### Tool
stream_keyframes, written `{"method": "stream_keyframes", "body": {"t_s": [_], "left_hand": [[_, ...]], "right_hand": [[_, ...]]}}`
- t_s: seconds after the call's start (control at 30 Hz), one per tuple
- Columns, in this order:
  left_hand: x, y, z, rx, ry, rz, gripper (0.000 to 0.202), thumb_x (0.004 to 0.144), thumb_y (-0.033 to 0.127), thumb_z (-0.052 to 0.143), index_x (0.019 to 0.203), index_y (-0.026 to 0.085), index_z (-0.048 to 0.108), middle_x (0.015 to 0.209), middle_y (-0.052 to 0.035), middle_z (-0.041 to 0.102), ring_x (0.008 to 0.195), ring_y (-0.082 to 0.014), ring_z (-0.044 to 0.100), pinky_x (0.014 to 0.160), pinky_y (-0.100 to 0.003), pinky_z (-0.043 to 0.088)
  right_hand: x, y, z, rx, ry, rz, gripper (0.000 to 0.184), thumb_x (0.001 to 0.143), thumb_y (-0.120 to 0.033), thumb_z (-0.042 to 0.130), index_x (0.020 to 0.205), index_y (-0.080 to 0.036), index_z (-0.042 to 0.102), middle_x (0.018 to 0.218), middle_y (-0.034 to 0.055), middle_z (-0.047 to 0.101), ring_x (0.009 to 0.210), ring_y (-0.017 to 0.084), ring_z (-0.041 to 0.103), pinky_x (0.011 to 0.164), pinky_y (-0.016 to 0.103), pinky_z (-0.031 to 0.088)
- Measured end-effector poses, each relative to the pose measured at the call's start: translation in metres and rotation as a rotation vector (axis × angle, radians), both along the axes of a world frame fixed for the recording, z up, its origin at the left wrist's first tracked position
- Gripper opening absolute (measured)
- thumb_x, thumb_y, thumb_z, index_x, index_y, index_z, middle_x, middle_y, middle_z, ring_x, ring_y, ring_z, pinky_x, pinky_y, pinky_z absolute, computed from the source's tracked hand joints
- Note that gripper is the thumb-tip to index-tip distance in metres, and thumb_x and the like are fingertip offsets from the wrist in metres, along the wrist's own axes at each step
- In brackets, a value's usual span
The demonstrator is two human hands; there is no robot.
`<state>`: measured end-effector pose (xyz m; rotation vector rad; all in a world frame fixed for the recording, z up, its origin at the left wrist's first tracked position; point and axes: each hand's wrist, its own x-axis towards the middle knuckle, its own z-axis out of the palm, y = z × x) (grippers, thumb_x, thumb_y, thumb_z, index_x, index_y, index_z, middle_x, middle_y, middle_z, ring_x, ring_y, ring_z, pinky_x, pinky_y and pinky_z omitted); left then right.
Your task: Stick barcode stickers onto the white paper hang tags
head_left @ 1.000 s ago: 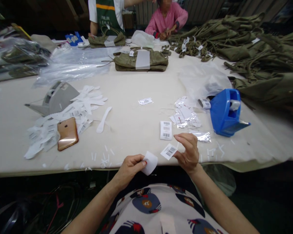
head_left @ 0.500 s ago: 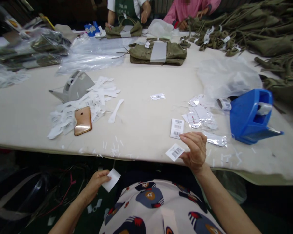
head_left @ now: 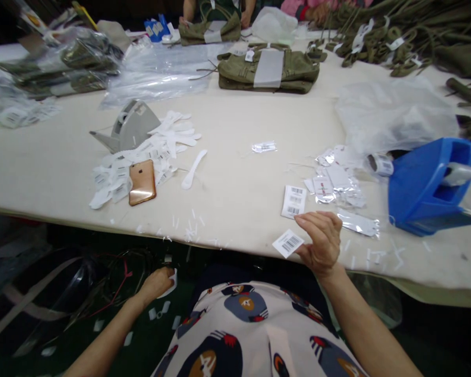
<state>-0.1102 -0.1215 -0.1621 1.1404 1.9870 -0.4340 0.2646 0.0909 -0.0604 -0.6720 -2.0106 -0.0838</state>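
Note:
My right hand (head_left: 322, 242) is at the table's front edge, with a white barcode label (head_left: 288, 243) at its thumb tip. Its index fingertip is by the lower corner of a stack of barcode labels (head_left: 294, 201) on the table. Below the table edge, my left hand (head_left: 157, 284) has its fingers closed on a small piece of white paper (head_left: 173, 283), partly hidden behind them. Right of the label stack are several white tags in clear plastic (head_left: 332, 183) and a clear plastic strip (head_left: 359, 223).
A blue tape dispenser (head_left: 424, 193) stands at right, a grey one (head_left: 135, 128) at left. A phone (head_left: 142, 182) lies on white label strips (head_left: 110, 183). Behind are a green bag (head_left: 235, 73) and clear plastic bags (head_left: 160, 73). Two people work across the table.
My left hand has turned, so the white paper now shows less, behind the fingers. The view has shifted, moving the table's things rightward and up. My right hand keeps the barcode label.

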Motion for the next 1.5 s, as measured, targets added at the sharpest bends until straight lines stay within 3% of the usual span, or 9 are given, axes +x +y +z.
{"method": "stream_keyframes", "body": {"t_s": [0.17,0.27,0.37,0.47,0.53,0.63,1.27,1.37,1.5], "left_hand": [[0.005,-0.009,0.004,-0.090,0.131,-0.097,0.033,0.067,0.013,0.048,0.099,0.009,0.057,0.100,-0.0208,0.061,0.095,-0.0332,0.058,0.079,-0.041,0.040],[0.030,0.007,0.028,0.006,0.051,-0.087,0.030,0.071,0.017,0.049,0.098,0.009,0.058,0.098,-0.0195,0.062,0.092,-0.0311,0.059,0.077,-0.040,0.041],[0.078,0.039,0.072,0.207,-0.406,0.248,0.021,0.078,0.029,0.046,0.081,0.013,0.059,0.076,-0.0082,0.064,0.071,-0.0192,0.060,0.065,-0.028,0.042],[0.134,0.072,0.119,0.361,-0.916,0.624,0.026,0.074,0.038,0.056,0.080,0.013,0.060,0.068,-0.0041,0.062,0.055,-0.0113,0.054,0.053,-0.021,0.038],[0.165,0.089,0.142,0.312,-1.249,0.792,0.029,0.073,0.041,0.058,0.079,0.012,0.060,0.067,-0.0049,0.062,0.051,-0.0096,0.054,0.051,-0.020,0.038],[0.192,0.105,0.159,0.243,-1.489,0.935,0.027,0.072,0.038,0.062,0.073,0.011,0.059,0.062,-0.0050,0.060,0.048,-0.0077,0.052,0.048,-0.018,0.038],[0.195,0.118,0.152,0.192,-1.410,1.061,0.011,0.059,0.018,0.063,0.062,0.013,0.054,0.048,-0.0005,0.056,0.037,-0.0057,0.044,0.039,-0.017,0.028],[0.184,0.114,0.148,0.218,-1.382,1.032,0.010,0.059,0.019,0.063,0.061,0.013,0.055,0.049,-0.0003,0.056,0.038,-0.0058,0.044,0.041,-0.018,0.029],[0.153,0.095,0.134,0.424,-1.139,0.981,0.012,0.061,0.021,0.064,0.063,0.011,0.057,0.051,-0.0010,0.057,0.040,-0.0053,0.044,0.042,-0.018,0.029]], "right_hand": [[-0.002,-0.001,0.001,0.031,-0.019,0.002,0.037,0.087,-0.047,0.041,0.106,-0.018,0.052,0.088,0.0081,0.064,0.085,0.020,0.061,0.082,0.040,0.041],[-0.004,-0.002,0.004,0.051,-0.027,0.008,0.036,0.088,-0.047,0.041,0.105,-0.018,0.052,0.087,0.0082,0.065,0.085,0.019,0.061,0.082,0.040,0.041],[-0.008,-0.003,0.005,0.062,-0.029,0.021,0.035,0.088,-0.046,0.041,0.105,-0.019,0.052,0.086,0.0071,0.065,0.084,0.019,0.061,0.083,0.039,0.040],[-0.012,-0.005,0.005,0.063,-0.029,0.033,0.034,0.088,-0.046,0.041,0.106,-0.020,0.052,0.087,0.0063,0.065,0.085,0.018,0.061,0.084,0.039,0.040],[-0.014,-0.006,0.005,0.064,-0.036,0.042,0.032,0.087,-0.045,0.043,0.105,-0.020,0.052,0.087,0.0061,0.065,0.085,0.018,0.061,0.084,0.038,0.040],[-0.012,-0.008,0.004,0.067,-0.053,0.051,0.030,0.085,-0.043,0.048,0.103,-0.019,0.052,0.088,0.0061,0.065,0.086,0.018,0.061,0.085,0.038,0.041],[-0.013,-0.012,0.000,0.044,-0.078,0.071,0.032,0.086,-0.043,0.047,0.105,-0.017,0.053,0.087,0.0073,0.066,0.086,0.018,0.060,0.085,0.038,0.040],[-0.011,-0.011,-0.003,0.026,-0.070,0.069,0.034,0.086,-0.044,0.047,0.106,-0.017,0.053,0.088,0.0080,0.066,0.087,0.019,0.060,0.085,0.039,0.040],[-0.009,-0.010,-0.008,-0.015,-0.062,0.052,0.032,0.084,-0.039,0.052,0.108,-0.018,0.053,0.089,0.0074,0.066,0.087,0.019,0.061,0.086,0.039,0.040]]}}
